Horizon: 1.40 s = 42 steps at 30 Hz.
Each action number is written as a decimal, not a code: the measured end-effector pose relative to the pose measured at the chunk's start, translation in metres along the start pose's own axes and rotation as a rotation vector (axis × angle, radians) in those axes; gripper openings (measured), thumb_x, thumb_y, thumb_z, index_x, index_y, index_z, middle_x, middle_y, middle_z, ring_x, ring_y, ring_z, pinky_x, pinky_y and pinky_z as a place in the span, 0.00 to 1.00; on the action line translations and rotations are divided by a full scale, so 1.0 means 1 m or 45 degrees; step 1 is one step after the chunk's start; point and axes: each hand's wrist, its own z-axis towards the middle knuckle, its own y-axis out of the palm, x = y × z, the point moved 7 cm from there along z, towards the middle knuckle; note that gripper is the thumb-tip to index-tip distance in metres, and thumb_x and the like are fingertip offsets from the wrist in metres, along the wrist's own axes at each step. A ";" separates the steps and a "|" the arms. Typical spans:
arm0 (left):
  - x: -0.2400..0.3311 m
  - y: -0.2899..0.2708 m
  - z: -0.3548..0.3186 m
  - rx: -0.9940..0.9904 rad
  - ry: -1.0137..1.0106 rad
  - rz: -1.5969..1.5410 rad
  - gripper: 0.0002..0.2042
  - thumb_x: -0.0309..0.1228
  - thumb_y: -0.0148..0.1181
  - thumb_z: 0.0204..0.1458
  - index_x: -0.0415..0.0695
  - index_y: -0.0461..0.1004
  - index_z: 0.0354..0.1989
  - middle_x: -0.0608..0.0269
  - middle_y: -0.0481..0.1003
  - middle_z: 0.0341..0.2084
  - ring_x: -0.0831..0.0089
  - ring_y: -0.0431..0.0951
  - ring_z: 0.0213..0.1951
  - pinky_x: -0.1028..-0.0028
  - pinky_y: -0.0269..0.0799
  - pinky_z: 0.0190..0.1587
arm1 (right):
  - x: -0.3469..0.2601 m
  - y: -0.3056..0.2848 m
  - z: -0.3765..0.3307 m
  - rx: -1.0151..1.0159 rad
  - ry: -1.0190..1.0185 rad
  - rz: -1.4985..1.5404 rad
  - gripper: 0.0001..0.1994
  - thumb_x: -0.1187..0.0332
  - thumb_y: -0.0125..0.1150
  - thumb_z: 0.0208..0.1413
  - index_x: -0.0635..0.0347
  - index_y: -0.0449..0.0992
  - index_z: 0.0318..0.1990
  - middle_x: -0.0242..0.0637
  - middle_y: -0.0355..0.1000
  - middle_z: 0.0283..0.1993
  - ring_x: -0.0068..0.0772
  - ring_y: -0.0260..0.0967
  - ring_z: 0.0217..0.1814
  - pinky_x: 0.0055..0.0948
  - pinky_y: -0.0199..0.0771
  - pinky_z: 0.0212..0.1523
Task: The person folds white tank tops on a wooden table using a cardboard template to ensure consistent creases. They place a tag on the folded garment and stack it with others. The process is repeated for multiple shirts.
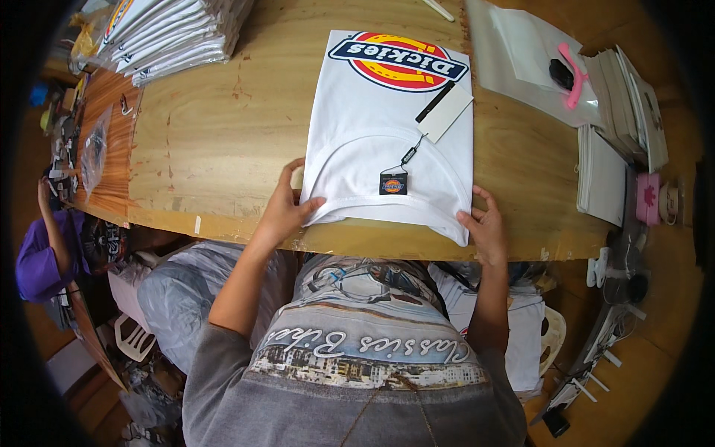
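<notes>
A folded white T-shirt [350, 127] lies on the wooden table, its collar toward me and a red, yellow and navy print at the far end. My left hand [289, 206] grips the shirt's near left corner, thumb on top and fingers at the side. At the near right corner, my right hand [485, 226] pinches the fabric the same way. A white hang tag [445, 113] with a black strip rests on the shirt, tied by a dark cord to the black neck label [393, 183]. The near edge of the collar overhangs slightly toward the table's front.
Bagged white shirts stand in a stack [175, 37] at the far left. Clear plastic sheeting [514, 45], a pink and black tool [570, 74] and stacked cards or boards [603, 175] lie to the right. Another person in a purple sleeve [45, 257] is at the left.
</notes>
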 end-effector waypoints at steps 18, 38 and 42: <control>0.020 0.078 -0.051 0.061 1.072 1.463 0.23 0.33 0.56 0.38 0.47 0.64 0.48 0.66 0.64 0.41 0.67 0.63 0.43 0.69 0.57 0.42 | -0.074 0.120 -0.003 -0.308 -0.905 -1.159 0.10 0.78 0.57 0.36 0.56 0.72 0.31 0.33 0.64 0.32 0.34 0.59 0.38 0.30 0.55 0.40; 0.024 0.081 -0.035 0.060 0.883 1.402 0.30 0.44 0.55 0.37 0.52 0.60 0.53 0.66 0.64 0.37 0.68 0.62 0.38 0.69 0.56 0.38 | -0.046 0.116 -0.044 -0.274 -1.284 -1.250 0.07 0.74 0.52 0.34 0.64 0.70 0.25 0.36 0.65 0.34 0.36 0.60 0.40 0.36 0.60 0.41; 0.025 0.079 -0.032 0.094 0.902 1.256 0.24 0.38 0.57 0.38 0.50 0.65 0.47 0.65 0.64 0.33 0.67 0.62 0.36 0.70 0.57 0.36 | -0.047 0.119 -0.046 -0.303 -1.318 -1.277 0.07 0.73 0.52 0.35 0.64 0.70 0.25 0.37 0.64 0.34 0.36 0.60 0.40 0.37 0.60 0.41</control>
